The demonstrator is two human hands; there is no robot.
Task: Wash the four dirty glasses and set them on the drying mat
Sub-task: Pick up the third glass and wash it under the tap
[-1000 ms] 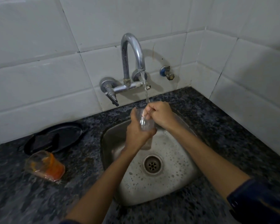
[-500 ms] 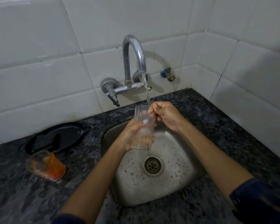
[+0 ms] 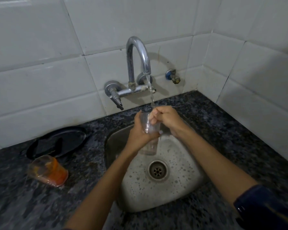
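Glass (image 3: 148,128) sits upright under the tap (image 3: 138,52) stream, left hand (image 3: 139,135) fingers wrapped round it so right hand (image 3: 165,118) fingers, bunched, can scrub inside its rim.

Home kitchen: steel sink (image 3: 136,188) under the fingers (image 3: 152,116), wall tap (image 3: 137,63) running above them, white wall tiles (image 3: 40,90) behind, speckled granite counter (image 3: 223,130) around, orange-stained glass (image 3: 47,170) off to their left.

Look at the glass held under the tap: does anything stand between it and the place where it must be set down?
Cannot be judged fully: no drying mat is clearly visible. The left hand grips the glass over the sink; the orange-stained glass and black plate occupy the left counter.
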